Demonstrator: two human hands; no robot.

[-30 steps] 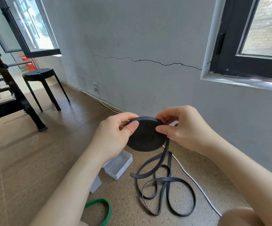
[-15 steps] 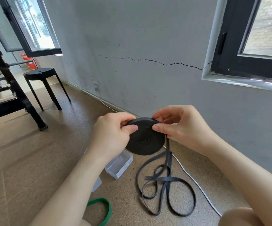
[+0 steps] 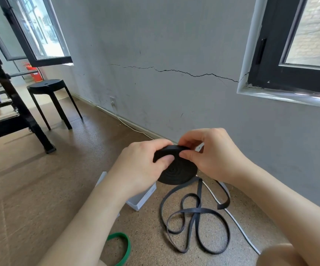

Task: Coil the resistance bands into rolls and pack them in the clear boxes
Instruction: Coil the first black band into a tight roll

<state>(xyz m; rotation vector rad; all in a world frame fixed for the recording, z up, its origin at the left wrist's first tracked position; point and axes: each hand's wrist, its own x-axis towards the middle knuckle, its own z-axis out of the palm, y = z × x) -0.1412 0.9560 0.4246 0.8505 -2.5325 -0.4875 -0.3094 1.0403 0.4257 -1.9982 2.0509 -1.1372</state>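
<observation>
A black resistance band roll (image 3: pixel 176 172), a flat disc of tight coils, is held in the air between both hands. My left hand (image 3: pixel 142 166) grips its left rim with the thumb on its face. My right hand (image 3: pixel 211 156) pinches its upper right rim, thumb on the face. The unrolled tail of the black band (image 3: pixel 195 219) hangs from the roll and lies in loose loops on the floor below. A clear box (image 3: pixel 143 198) sits on the floor, partly hidden under my left forearm. A green band (image 3: pixel 123 248) lies near the bottom edge.
A white cable (image 3: pixel 232 217) runs along the floor by the grey wall. A black stool (image 3: pixel 49 98) and a black metal rack (image 3: pixel 5 104) stand at the left. My knee (image 3: pixel 282 256) shows at the bottom right.
The roll has tilted flatter and both thumbs have moved closer together on its face. More of the tail has shifted, with a loop now raised at the right.
</observation>
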